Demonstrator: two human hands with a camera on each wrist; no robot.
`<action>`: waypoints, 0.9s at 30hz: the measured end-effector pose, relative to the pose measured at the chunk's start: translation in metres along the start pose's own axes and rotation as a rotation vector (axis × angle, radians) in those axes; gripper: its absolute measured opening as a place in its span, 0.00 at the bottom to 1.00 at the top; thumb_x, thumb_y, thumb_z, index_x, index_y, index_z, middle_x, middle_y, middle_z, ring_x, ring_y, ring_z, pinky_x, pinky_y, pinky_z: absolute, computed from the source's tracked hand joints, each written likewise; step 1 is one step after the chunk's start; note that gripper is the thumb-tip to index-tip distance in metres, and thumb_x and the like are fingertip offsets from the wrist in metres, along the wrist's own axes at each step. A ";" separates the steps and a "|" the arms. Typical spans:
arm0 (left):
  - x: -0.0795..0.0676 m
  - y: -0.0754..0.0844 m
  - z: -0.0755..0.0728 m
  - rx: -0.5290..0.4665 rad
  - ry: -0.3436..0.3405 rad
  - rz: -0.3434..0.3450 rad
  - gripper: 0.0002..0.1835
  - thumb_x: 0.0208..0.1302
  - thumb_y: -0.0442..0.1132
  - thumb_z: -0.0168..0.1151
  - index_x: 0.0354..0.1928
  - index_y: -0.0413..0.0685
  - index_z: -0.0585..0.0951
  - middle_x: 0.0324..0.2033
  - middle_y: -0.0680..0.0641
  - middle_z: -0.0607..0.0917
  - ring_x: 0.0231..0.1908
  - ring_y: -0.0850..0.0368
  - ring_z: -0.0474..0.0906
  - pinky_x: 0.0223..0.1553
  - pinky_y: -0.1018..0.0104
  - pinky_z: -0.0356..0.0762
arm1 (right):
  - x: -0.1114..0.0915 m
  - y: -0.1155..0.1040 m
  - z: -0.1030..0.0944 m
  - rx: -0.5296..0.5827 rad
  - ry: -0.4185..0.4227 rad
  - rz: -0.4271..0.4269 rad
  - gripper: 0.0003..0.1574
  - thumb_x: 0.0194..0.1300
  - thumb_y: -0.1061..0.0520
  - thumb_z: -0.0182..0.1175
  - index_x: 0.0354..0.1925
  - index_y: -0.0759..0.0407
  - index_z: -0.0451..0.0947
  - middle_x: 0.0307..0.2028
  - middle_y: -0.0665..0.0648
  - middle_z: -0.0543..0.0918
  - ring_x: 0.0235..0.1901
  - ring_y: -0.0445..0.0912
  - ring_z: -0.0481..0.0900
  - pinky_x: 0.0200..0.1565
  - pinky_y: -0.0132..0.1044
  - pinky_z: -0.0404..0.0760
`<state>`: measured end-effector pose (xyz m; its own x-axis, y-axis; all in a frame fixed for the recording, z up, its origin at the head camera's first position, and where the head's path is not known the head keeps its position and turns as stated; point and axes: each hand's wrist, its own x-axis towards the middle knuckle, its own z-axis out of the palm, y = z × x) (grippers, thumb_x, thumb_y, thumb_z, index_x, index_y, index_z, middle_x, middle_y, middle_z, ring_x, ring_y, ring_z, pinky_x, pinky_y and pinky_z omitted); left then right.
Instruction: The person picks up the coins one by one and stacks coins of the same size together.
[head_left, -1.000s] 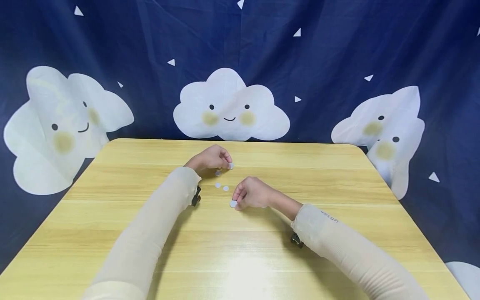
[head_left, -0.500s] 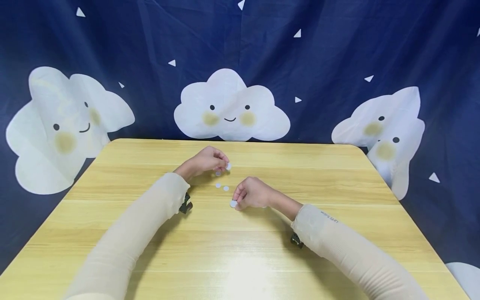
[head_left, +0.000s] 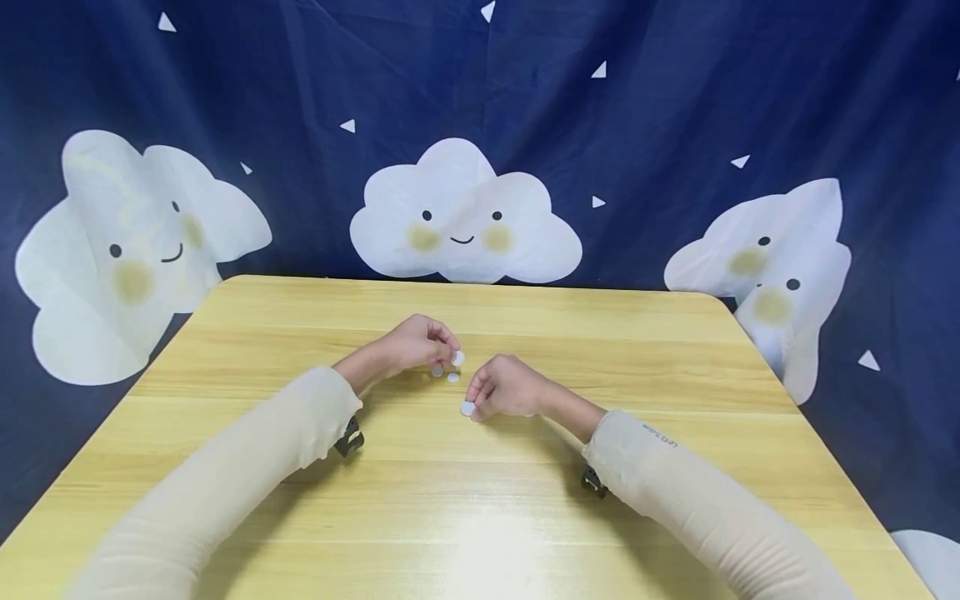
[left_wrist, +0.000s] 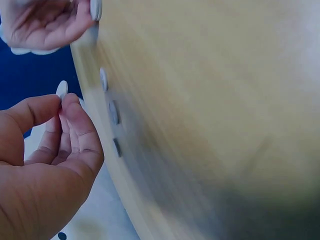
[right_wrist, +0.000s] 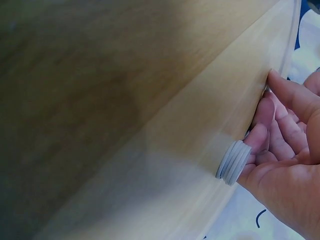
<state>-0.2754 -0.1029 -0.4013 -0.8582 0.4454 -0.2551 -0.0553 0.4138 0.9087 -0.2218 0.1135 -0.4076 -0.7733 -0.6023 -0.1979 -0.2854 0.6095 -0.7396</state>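
Note:
My left hand (head_left: 416,343) pinches a small white disc (left_wrist: 62,90) between thumb and finger, just above the table. Two flat white discs, a nearer one (head_left: 453,377) and a farther one (head_left: 437,371), lie below it; the left wrist view shows a third disc (left_wrist: 117,147) in the row. My right hand (head_left: 506,387) rests low at the table and pinches at a white disc (head_left: 467,407) with its fingertips. A stack of several white discs (right_wrist: 233,162) shows against the right fingers in the right wrist view; how far the hand grips it is unclear.
The wooden table (head_left: 375,517) reaches back to a dark blue curtain (head_left: 300,67) printed with clouds. Both forearms wear pale sleeves with black wrist cameras, the left camera (head_left: 349,437) and the right camera (head_left: 593,481).
My left hand draws back slightly, then comes nearer over the row, keeping its disc and covering one that was visible. The right hand stays in place.

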 end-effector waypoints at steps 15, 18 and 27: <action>-0.039 -0.013 0.022 -0.067 -0.032 -0.046 0.06 0.63 0.26 0.62 0.42 0.31 0.82 0.37 0.40 0.85 0.35 0.54 0.82 0.43 0.63 0.85 | 0.000 -0.002 0.001 0.004 0.013 0.004 0.10 0.54 0.65 0.77 0.34 0.61 0.85 0.27 0.49 0.86 0.30 0.40 0.83 0.38 0.32 0.83; -0.043 -0.013 0.025 -0.074 -0.040 -0.054 0.06 0.63 0.25 0.64 0.42 0.30 0.82 0.37 0.39 0.85 0.35 0.53 0.83 0.44 0.62 0.86 | 0.001 -0.001 0.002 0.010 0.015 -0.007 0.10 0.54 0.66 0.77 0.34 0.62 0.85 0.28 0.50 0.86 0.30 0.41 0.83 0.37 0.31 0.83; -0.049 -0.011 0.035 -0.114 -0.038 -0.093 0.04 0.63 0.22 0.64 0.40 0.29 0.82 0.39 0.37 0.84 0.36 0.52 0.85 0.44 0.61 0.86 | 0.001 -0.001 0.003 0.009 0.016 -0.012 0.10 0.54 0.67 0.77 0.34 0.62 0.85 0.27 0.49 0.86 0.30 0.41 0.83 0.37 0.31 0.84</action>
<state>-0.2148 -0.1020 -0.4105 -0.8272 0.4397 -0.3498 -0.1930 0.3623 0.9119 -0.2210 0.1111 -0.4088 -0.7791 -0.6009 -0.1786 -0.2896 0.5978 -0.7475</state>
